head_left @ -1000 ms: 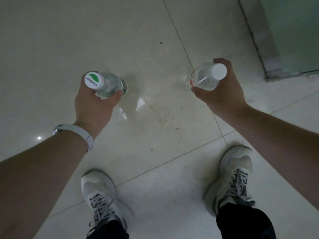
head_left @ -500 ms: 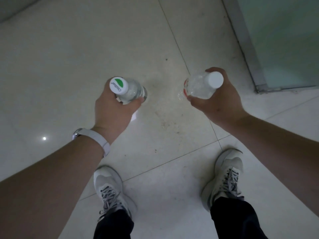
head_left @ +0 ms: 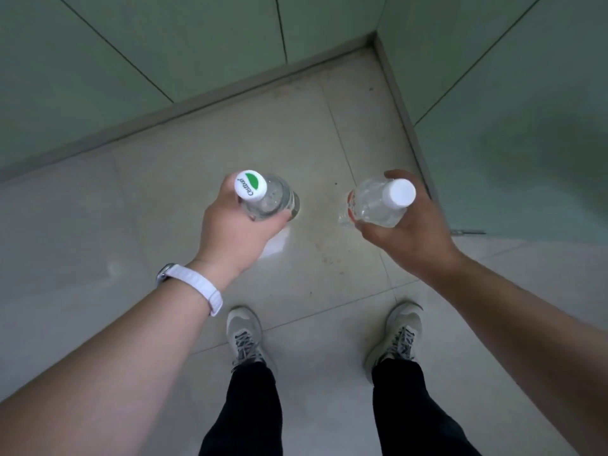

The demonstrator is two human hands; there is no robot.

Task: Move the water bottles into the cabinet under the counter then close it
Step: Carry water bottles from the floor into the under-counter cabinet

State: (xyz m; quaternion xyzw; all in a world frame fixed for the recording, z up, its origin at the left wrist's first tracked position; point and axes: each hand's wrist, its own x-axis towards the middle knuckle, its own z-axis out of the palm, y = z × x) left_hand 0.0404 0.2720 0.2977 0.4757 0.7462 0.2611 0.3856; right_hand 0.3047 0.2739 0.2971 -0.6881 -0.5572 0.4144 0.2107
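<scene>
Flooring is pale glazed floor tile [head_left: 158,205] with thin grout lines, carrying scuffs and dark specks in the area between the two hands and a patch of glare just below the left bottle. Pale green cabinet doors [head_left: 131,44] run across the top of the view, and a second run of green doors [head_left: 526,110] stands along the right, the two meeting in an inside corner; every door visible is closed. A grey kickboard [head_left: 197,103] sits between doors and tile. The person stands facing that corner in grey laced shoes [head_left: 245,334] and black trousers [head_left: 250,406]. The left hand [head_left: 237,222], with a white watch strap [head_left: 197,284] on its wrist, grips a clear water bottle [head_left: 273,202] near the neck, its white cap printed with a green mark [head_left: 250,185] facing the camera. The right hand [head_left: 408,235] grips a second clear bottle [head_left: 371,205] with a plain white cap [head_left: 399,191], tilted cap-end to the right. Both bottles are held in the air above the tile, apart from each other, short of the doors. Against the frame half a second earlier, only one green panel showed at the upper right; the view has since lifted to take in both cabinet runs, and both grips are unchanged
</scene>
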